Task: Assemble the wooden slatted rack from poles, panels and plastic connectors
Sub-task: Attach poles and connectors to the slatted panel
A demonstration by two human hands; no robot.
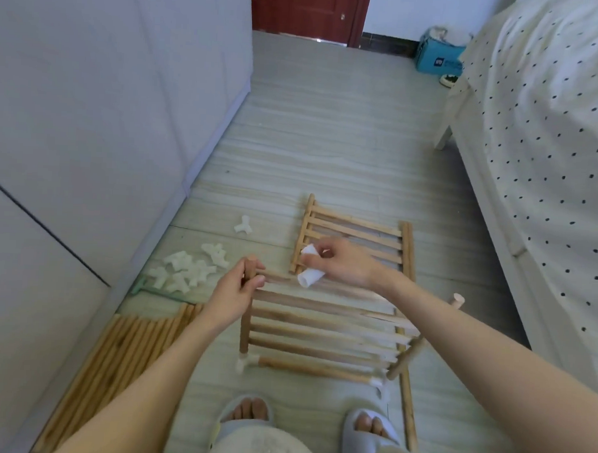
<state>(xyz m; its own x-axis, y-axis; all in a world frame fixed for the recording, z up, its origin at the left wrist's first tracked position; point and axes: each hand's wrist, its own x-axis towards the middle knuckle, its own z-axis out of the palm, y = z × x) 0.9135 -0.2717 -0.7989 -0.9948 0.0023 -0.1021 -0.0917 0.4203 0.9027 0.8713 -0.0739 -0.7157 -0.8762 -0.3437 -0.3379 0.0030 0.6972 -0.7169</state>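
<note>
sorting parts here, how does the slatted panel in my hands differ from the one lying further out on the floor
The near panel is lifted, the left hand gripping its corner pole; the far panel lies flat on the floor, untouched. The near panel already has white connectors on its front corners; none show on the far panel. Both are light wooden slats between round poles.

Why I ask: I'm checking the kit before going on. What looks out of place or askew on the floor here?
One white connector lies alone, apart from the connector pile by the wall. A single pole lies loose by the right foot, away from the pole bundle. No damage shows.
</note>
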